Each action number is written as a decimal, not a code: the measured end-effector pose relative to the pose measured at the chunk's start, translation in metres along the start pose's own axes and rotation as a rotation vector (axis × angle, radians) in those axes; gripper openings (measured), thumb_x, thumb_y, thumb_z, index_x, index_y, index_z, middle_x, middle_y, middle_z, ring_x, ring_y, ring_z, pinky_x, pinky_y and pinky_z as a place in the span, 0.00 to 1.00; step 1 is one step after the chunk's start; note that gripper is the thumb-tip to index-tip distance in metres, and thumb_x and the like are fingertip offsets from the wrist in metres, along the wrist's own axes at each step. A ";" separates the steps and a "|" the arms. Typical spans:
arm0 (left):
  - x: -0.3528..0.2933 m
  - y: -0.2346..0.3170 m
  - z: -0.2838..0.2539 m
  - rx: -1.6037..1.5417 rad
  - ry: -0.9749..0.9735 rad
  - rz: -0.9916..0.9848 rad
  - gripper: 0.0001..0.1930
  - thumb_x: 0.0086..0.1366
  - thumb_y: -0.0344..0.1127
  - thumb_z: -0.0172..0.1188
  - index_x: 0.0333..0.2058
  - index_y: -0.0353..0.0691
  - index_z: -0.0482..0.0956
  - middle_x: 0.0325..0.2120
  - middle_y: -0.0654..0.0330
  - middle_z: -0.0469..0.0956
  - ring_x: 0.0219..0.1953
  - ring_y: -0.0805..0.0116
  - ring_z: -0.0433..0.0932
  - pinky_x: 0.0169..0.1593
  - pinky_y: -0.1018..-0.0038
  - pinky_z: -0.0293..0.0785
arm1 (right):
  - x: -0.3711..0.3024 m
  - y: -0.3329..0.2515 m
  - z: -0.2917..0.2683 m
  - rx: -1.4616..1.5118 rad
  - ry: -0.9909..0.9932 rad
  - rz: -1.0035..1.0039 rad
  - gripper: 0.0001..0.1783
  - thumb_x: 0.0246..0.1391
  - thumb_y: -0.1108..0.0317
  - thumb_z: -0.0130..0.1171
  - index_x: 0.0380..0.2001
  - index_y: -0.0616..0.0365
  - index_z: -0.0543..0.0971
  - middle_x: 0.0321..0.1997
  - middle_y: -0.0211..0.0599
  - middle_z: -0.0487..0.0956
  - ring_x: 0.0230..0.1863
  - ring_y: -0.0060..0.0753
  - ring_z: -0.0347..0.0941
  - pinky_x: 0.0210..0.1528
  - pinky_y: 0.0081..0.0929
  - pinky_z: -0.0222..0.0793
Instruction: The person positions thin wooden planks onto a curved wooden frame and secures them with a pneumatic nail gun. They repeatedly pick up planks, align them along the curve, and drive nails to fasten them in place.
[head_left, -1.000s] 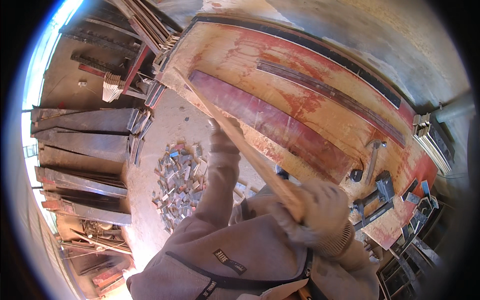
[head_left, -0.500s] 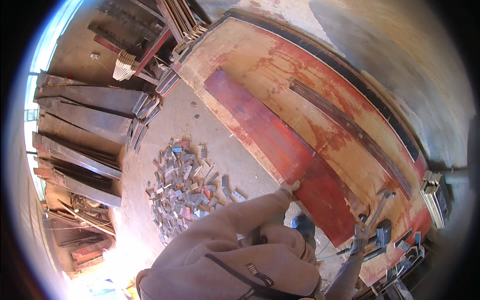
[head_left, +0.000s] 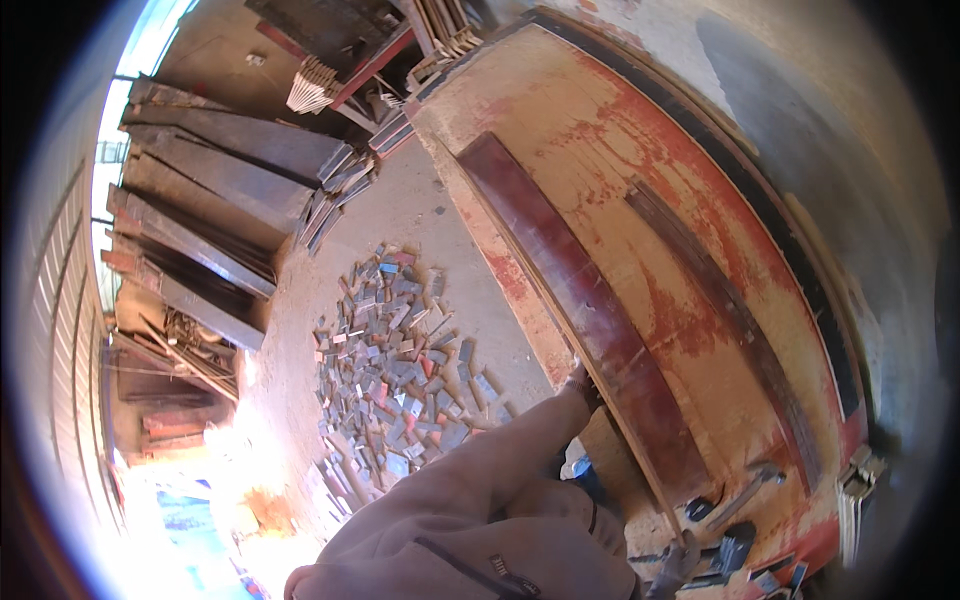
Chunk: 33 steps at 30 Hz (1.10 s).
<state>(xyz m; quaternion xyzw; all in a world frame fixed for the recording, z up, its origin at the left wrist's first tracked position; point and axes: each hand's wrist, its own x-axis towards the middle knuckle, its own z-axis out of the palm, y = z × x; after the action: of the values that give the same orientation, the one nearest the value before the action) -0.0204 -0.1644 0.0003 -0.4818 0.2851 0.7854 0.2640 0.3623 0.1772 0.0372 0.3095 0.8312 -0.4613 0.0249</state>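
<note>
While the grey-brown hoodie (head_left: 480, 555) fills the bottom of the view, both hands are out over the near long edge of the table (head_left: 590, 130) with a long thin board (head_left: 630, 436) between them. The right hand (head_left: 676, 562) is down by the board's right end, and it's blurry enough that I honestly can't tell whether its fingers are pinching the wood or just resting against it. The left hand (head_left: 578, 380) is further along, fingers closed on the board near its middle. The board's turned up so you mostly see its narrow tan edge, running roughly along the table's near long edge.

Just past it, a wide maroon panel (head_left: 580, 285) lies flat on the table, more or less parallel to the board. Over toward the table's right end there's a hammer (head_left: 732, 502) lying with its head pointing away from the person, a small black tool (head_left: 699, 508) right beside it, and a dark chunky object (head_left: 737, 546) closer to the corner.

Off the near edge, on the floor (head_left: 455, 270), there's a big messy heap of small blocks (head_left: 385, 350). Back on the table, a narrow dark strip (head_left: 728, 305) lies beyond the panel, and a long black strip (head_left: 790, 235) runs along the far long edge, next to the wall (head_left: 770, 90).
</note>
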 end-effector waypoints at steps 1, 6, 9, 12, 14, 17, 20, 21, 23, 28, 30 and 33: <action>-0.002 -0.003 0.003 -0.001 -0.004 0.023 0.30 0.70 0.68 0.52 0.51 0.47 0.74 0.55 0.57 0.75 0.58 0.53 0.75 0.59 0.45 0.73 | 0.002 0.003 0.000 -0.003 -0.005 0.087 0.19 0.59 0.72 0.65 0.52 0.65 0.79 0.41 0.41 0.81 0.37 0.30 0.78 0.41 0.30 0.78; 0.001 -0.007 -0.008 -0.010 0.040 0.077 0.29 0.70 0.67 0.52 0.52 0.48 0.74 0.56 0.58 0.75 0.58 0.53 0.75 0.59 0.45 0.73 | 0.023 -0.002 0.005 -0.072 -0.085 0.016 0.18 0.58 0.73 0.66 0.52 0.63 0.80 0.41 0.41 0.82 0.38 0.30 0.79 0.42 0.30 0.78; 0.001 -0.008 -0.014 -0.005 0.070 0.080 0.28 0.70 0.66 0.52 0.53 0.48 0.74 0.56 0.58 0.75 0.59 0.54 0.75 0.59 0.45 0.73 | 0.032 -0.014 0.009 -0.081 -0.099 0.020 0.18 0.57 0.73 0.67 0.52 0.62 0.80 0.41 0.40 0.83 0.39 0.31 0.80 0.42 0.29 0.79; 0.000 -0.011 -0.014 -0.009 0.083 0.085 0.27 0.70 0.65 0.52 0.53 0.48 0.74 0.56 0.59 0.75 0.59 0.54 0.75 0.59 0.45 0.73 | 0.039 -0.027 0.012 -0.078 -0.112 0.005 0.18 0.57 0.74 0.68 0.51 0.61 0.80 0.41 0.40 0.84 0.39 0.31 0.81 0.43 0.29 0.79; -0.002 -0.014 -0.014 -0.006 0.085 0.091 0.27 0.71 0.64 0.52 0.53 0.49 0.74 0.57 0.59 0.75 0.59 0.54 0.75 0.59 0.45 0.73 | 0.040 -0.039 0.010 -0.078 -0.113 -0.012 0.18 0.56 0.74 0.69 0.51 0.60 0.81 0.41 0.40 0.84 0.40 0.31 0.81 0.43 0.29 0.79; -0.007 -0.011 -0.020 0.047 0.080 0.086 0.26 0.71 0.64 0.52 0.54 0.49 0.74 0.57 0.59 0.75 0.59 0.54 0.74 0.58 0.45 0.73 | 0.030 -0.064 -0.004 -0.071 -0.120 -0.050 0.19 0.56 0.74 0.70 0.51 0.59 0.81 0.41 0.39 0.85 0.40 0.32 0.82 0.44 0.28 0.80; -0.009 0.004 -0.031 0.173 0.052 0.096 0.26 0.71 0.63 0.52 0.54 0.50 0.74 0.57 0.60 0.75 0.60 0.54 0.74 0.58 0.46 0.73 | 0.009 -0.090 -0.019 -0.066 -0.119 -0.055 0.19 0.55 0.75 0.70 0.50 0.58 0.82 0.41 0.39 0.85 0.41 0.32 0.83 0.44 0.28 0.80; -0.005 0.013 -0.035 0.209 0.031 0.084 0.26 0.71 0.63 0.53 0.54 0.50 0.74 0.58 0.60 0.75 0.60 0.54 0.74 0.58 0.46 0.73 | 0.006 -0.092 -0.021 -0.068 -0.113 -0.060 0.19 0.55 0.75 0.71 0.50 0.58 0.82 0.41 0.39 0.85 0.41 0.32 0.83 0.44 0.28 0.80; 0.001 0.016 -0.038 0.225 0.026 0.002 0.25 0.71 0.62 0.53 0.55 0.50 0.74 0.58 0.60 0.75 0.60 0.55 0.74 0.58 0.46 0.73 | 0.003 -0.088 -0.021 -0.053 -0.042 -0.076 0.19 0.54 0.75 0.71 0.50 0.57 0.82 0.41 0.39 0.86 0.42 0.33 0.84 0.45 0.28 0.80; 0.002 0.016 -0.018 0.225 0.042 -0.041 0.24 0.72 0.61 0.53 0.56 0.51 0.74 0.58 0.61 0.75 0.60 0.55 0.74 0.58 0.46 0.73 | 0.009 -0.084 -0.010 0.078 0.100 -0.079 0.19 0.49 0.75 0.75 0.45 0.56 0.83 0.42 0.40 0.87 0.43 0.35 0.85 0.45 0.28 0.80; -0.002 0.014 -0.009 0.222 0.046 -0.026 0.24 0.72 0.60 0.53 0.56 0.51 0.74 0.59 0.61 0.75 0.60 0.55 0.74 0.58 0.46 0.73 | 0.013 -0.087 -0.008 0.078 0.122 -0.114 0.19 0.49 0.75 0.75 0.45 0.55 0.83 0.43 0.39 0.87 0.43 0.37 0.86 0.45 0.28 0.80; -0.012 0.011 -0.007 0.229 0.070 -0.010 0.23 0.72 0.59 0.53 0.56 0.52 0.74 0.59 0.61 0.75 0.61 0.55 0.73 0.58 0.46 0.73 | 0.013 -0.094 -0.012 0.093 0.123 -0.072 0.17 0.50 0.72 0.76 0.44 0.54 0.84 0.42 0.37 0.88 0.42 0.37 0.86 0.44 0.28 0.80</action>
<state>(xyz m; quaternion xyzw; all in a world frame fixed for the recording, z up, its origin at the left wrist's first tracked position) -0.0192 -0.1785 0.0104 -0.4768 0.3798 0.7291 0.3111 0.3044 0.1571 0.1101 0.3080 0.8193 -0.4803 -0.0571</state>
